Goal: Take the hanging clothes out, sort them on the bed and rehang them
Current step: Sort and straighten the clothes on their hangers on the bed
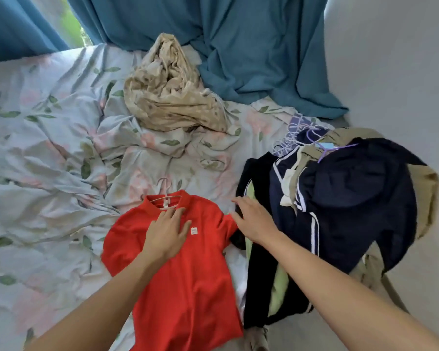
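Note:
A red T-shirt [188, 279] lies flat on the bed, still on a pale hanger [164, 192] whose hook sticks out past the collar. My left hand [166, 231] rests flat on the shirt's chest, fingers straight. My right hand [251, 219] lies with spread fingers on the shirt's right sleeve, at the edge of a heap of dark clothes [340, 198]. That heap holds navy garments with white stripes, a khaki piece and a light green one, with purple hangers [325, 148] at its top.
The bed [48, 148] has a crumpled floral sheet. A beige dotted cloth [173, 95] is bunched near its far side. Teal curtains [251, 46] hang behind and drape onto the bed. A white wall [403, 72] stands at the right.

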`<state>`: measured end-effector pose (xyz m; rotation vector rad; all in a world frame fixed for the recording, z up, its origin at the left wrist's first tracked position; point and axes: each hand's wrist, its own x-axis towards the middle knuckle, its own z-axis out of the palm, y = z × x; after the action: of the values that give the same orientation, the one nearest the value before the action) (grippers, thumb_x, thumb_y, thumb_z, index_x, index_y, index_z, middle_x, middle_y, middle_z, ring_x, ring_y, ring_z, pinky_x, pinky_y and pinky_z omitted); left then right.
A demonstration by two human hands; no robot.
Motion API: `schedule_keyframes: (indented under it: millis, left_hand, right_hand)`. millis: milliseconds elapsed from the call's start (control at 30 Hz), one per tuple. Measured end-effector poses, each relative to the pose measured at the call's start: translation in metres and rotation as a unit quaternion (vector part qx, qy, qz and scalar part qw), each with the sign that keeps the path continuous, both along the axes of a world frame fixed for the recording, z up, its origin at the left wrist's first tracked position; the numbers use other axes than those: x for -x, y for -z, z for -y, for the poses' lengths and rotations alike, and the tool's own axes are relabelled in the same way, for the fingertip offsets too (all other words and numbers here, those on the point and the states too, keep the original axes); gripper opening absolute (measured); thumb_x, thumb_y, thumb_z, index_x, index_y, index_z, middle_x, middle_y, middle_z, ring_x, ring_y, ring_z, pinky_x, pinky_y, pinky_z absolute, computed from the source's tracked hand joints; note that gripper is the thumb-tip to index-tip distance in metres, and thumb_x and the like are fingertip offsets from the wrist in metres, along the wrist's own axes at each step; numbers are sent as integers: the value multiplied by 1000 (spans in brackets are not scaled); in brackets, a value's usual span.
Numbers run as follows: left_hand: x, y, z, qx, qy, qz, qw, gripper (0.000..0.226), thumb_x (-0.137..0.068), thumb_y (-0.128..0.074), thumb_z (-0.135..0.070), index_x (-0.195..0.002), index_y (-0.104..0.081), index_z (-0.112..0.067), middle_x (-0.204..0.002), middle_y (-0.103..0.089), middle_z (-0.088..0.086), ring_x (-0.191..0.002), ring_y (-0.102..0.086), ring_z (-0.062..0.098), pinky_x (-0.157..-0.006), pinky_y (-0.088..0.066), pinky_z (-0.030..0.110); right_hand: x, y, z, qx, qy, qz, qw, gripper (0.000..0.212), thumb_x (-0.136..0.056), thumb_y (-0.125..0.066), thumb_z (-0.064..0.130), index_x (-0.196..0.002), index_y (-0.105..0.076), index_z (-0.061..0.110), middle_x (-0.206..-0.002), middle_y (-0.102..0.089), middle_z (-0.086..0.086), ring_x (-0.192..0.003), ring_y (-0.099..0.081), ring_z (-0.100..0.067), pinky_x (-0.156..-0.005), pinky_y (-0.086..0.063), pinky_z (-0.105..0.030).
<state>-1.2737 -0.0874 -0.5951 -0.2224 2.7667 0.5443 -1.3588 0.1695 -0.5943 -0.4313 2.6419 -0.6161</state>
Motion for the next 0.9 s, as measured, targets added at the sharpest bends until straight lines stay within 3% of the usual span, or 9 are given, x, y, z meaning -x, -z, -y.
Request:
schedule_keyframes:
  millis: [200,333,500,700,900]
  left_hand:
    - [54,-42,-120,-36,52,6,998,77,-94,-20,-66,-148,-49,-21,-135,-59,1,-128,-55,27,-99,-51,47]
    - [101,-51,-202,-61,73,12,995,57,-106,-42,-53,-151,-48,-18,-140,-57,5,-133,-52,29,-101,-48,45]
    - [155,-45,-289,-81,80,29,993,56,-108,-40,-53,-153,-44,-20,-139,-54,3,-134,-51,28,-101,-47,44]
    - [212,-23,-354,-118,42,74,989,61,-108,-43,-53,-159,-36,-20,-156,-46,8,-144,-45,28,-107,-45,45]
    - [247,14,-383,-140,-25,107,984,57,-107,-51,-46,-151,-42,-10,-146,-49,17,-135,-50,36,-109,-42,45]
  right_hand:
    - [23,-39,-132,-30,45,-31,998,40,-105,-50,40,-141,-53,22,-132,-57,4,-128,-47,-21,-101,-46,-42]
    - [52,-51,-221,-51,61,-78,994,37,-105,-50,38,-139,-54,22,-132,-55,5,-125,-48,-20,-95,-50,-42]
    - [102,-51,-313,-81,72,-97,989,40,-104,-54,37,-140,-55,20,-139,-55,4,-131,-47,-22,-97,-49,-42]
    - [179,-34,-374,-130,50,-85,987,46,-105,-53,36,-149,-50,21,-155,-47,1,-146,-36,-24,-110,-43,-46]
    - [253,-4,-393,-182,19,-61,981,57,-106,-52,25,-160,-34,25,-169,-27,-2,-156,-19,-31,-119,-35,-51]
